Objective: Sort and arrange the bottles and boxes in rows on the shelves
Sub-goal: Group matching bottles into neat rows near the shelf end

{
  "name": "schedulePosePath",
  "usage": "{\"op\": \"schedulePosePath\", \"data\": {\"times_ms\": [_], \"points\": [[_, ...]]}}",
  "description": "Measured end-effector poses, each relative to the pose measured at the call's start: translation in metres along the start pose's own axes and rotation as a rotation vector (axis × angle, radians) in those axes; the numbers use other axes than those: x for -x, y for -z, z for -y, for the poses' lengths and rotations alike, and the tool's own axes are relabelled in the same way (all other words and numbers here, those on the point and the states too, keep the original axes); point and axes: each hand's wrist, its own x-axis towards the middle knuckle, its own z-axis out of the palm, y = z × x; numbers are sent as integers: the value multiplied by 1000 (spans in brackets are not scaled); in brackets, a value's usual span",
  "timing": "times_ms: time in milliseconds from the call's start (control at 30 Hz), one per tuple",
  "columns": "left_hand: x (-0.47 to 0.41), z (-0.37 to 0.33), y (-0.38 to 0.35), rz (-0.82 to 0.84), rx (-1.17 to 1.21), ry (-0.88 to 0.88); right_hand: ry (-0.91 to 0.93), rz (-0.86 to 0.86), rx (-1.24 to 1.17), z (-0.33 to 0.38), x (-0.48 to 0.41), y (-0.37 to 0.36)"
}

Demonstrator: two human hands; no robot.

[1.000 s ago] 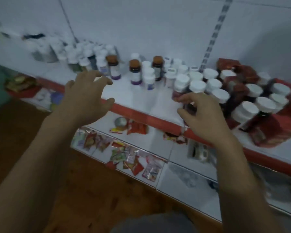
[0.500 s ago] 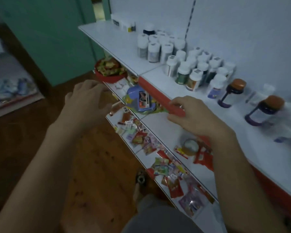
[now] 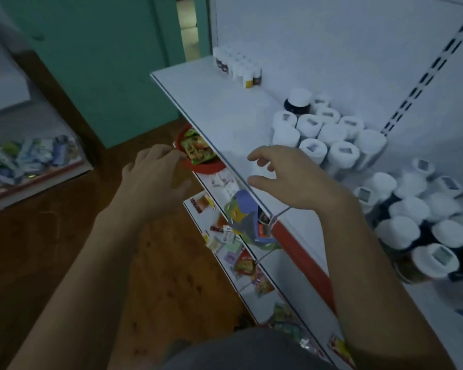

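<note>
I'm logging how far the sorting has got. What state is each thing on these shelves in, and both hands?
left hand: empty, fingers loosely curled.
right hand: empty, fingers spread above the top shelf edge.
far small containers: upright, in tidy rows.
middle white-capped bottles: upright, capped, bunched.
near dark bottles: capped, crowded, not in rows.
red bowl: full of packets.
sachets: scattered loose.

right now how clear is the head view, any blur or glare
Head view: dim, bluish light, no glare; the near bottles at right are smeared by blur; left hand and right hand are soft-edged; the far bottles on the shelf read sharper.
</note>
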Motion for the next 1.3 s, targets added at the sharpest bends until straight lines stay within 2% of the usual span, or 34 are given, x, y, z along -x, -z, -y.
{"op": "schedulePosePath", "data": {"times_ms": [100,200,400,500,600,700,800,867,933,1000,1100,1167,1300], "points": [[-61,-9,-9,33,5,-85,-63,-76,2,-15,-18,7],[-122,-23,-26,90,53,-216,-144,-244,-8,-34,-28,13],[-238,-75,-44,172,157,-515,-395,-411,23,-63,-65,26],[-284,-89,-55,278,141,-680,-505,-511,23,-64,-92,30],[-329,-96,-66,385,83,-762,-607,-601,40,-61,-128,40],[-354,-104,-78,426,24,-826,-722,-630,74,-64,-158,46],[-364,-103,-88,396,-47,-878,-829,-574,65,-64,-178,38],[-373,-100,-90,404,35,-903,-851,-584,97,-60,-187,32],[-380,-101,-85,467,269,-924,-854,-635,112,-60,-191,31],[-378,-108,-75,488,490,-978,-845,-752,89,-58,-188,36],[-368,-128,-52,452,678,-1069,-789,-1068,44,-44,-167,52],[-360,-146,-34,424,685,-1149,-794,-1222,66,-33,-147,63],[-332,-184,-7,428,599,-1362,-892,-1372,176,-13,-90,77]]}}
